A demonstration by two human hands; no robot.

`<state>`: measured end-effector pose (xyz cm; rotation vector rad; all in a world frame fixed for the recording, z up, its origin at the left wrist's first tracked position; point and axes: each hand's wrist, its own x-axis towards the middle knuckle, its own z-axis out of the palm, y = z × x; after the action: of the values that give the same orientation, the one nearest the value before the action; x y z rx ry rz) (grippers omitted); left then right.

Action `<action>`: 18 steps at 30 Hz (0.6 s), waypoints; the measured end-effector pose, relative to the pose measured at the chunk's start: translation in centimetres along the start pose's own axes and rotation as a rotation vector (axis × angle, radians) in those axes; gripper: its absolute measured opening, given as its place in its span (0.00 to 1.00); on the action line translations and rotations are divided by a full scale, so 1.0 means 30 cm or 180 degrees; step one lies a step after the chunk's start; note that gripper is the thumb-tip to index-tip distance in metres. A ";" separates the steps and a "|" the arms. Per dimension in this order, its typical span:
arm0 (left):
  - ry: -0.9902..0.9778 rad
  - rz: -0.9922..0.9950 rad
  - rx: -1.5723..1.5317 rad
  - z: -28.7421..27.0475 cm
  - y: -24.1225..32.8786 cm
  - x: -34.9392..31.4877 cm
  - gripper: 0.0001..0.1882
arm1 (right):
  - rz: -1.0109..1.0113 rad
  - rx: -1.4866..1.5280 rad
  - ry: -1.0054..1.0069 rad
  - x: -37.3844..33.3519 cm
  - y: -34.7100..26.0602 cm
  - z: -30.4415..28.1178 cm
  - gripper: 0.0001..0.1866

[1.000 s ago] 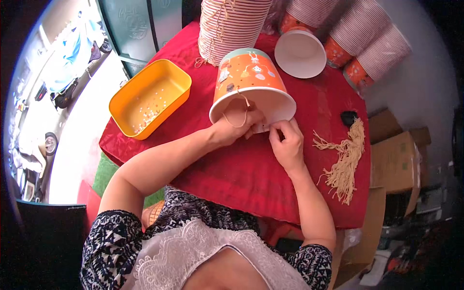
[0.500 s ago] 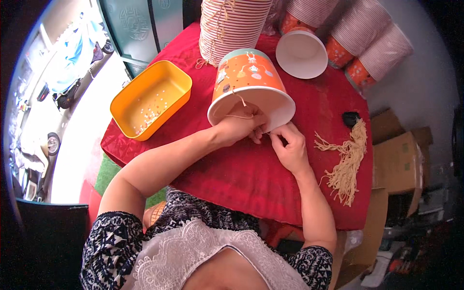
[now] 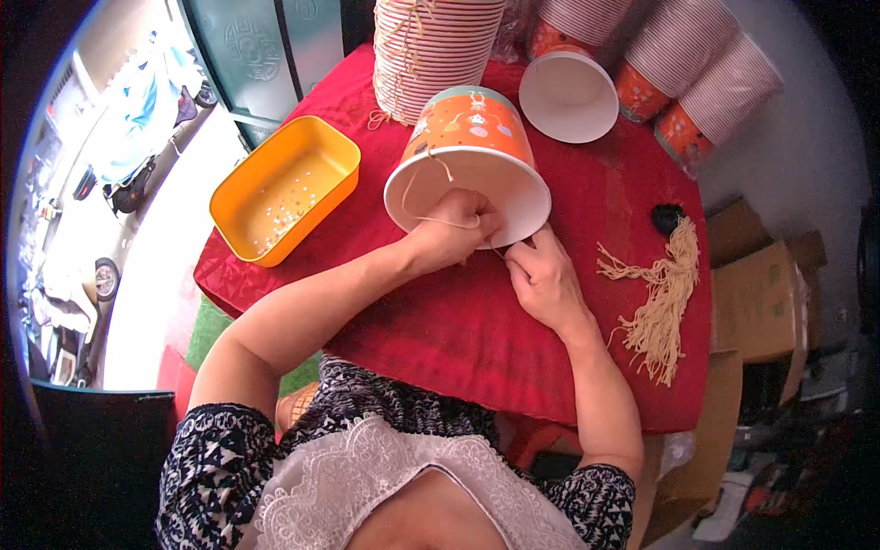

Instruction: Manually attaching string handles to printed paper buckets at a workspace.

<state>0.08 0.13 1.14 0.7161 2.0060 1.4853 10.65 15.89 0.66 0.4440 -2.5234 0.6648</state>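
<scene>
A large paper bucket [image 3: 481, 128], orange with small printed figures and a white inside, lies tipped with its mouth toward me. Through its upper wall near the rim passes a thin beige cord [image 3: 409, 193], with a short end hanging over the edge and a loop crossing the mouth. Inside the lower mouth, my left hand [image 3: 456, 229] is closed, fingers curled round the cord. My right hand [image 3: 545, 280] is closed at the outer lower right rim, one finger reaching behind it; a thin strand runs to its fingertips. The bucket partly hides those fingertips.
A tall bucket stack [image 3: 435, 60] with cords stands behind. One bucket [image 3: 568, 96] lies mouth-forward beside several wrapped stacks [image 3: 683, 55]. A yellow tub [image 3: 344, 183] holding small bits is on the left; a cord bundle [image 3: 665, 307] lies right on the red tablecloth [image 3: 440, 344].
The bucket has shifted slightly left and up, and its mouth faces me more. My left hand has gone a little further in; the right hand's finger now reaches behind the rim.
</scene>
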 end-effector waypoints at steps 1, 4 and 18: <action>0.0107 0.0280 0.0166 0.002 -0.014 0.003 0.13 | -0.0013 -0.0001 -0.0013 -0.001 -0.001 0.001 0.04; 0.0021 0.0429 0.0293 -0.004 -0.010 -0.004 0.11 | 0.0026 0.0039 0.0034 -0.009 0.011 0.002 0.04; -0.0470 0.0638 0.0373 -0.004 -0.025 -0.012 0.06 | 0.0992 0.0442 0.0710 -0.025 -0.034 0.057 0.03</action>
<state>0.19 -0.38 0.47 1.0714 1.9672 1.3868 11.05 14.27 -0.65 0.0165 -2.3612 0.9536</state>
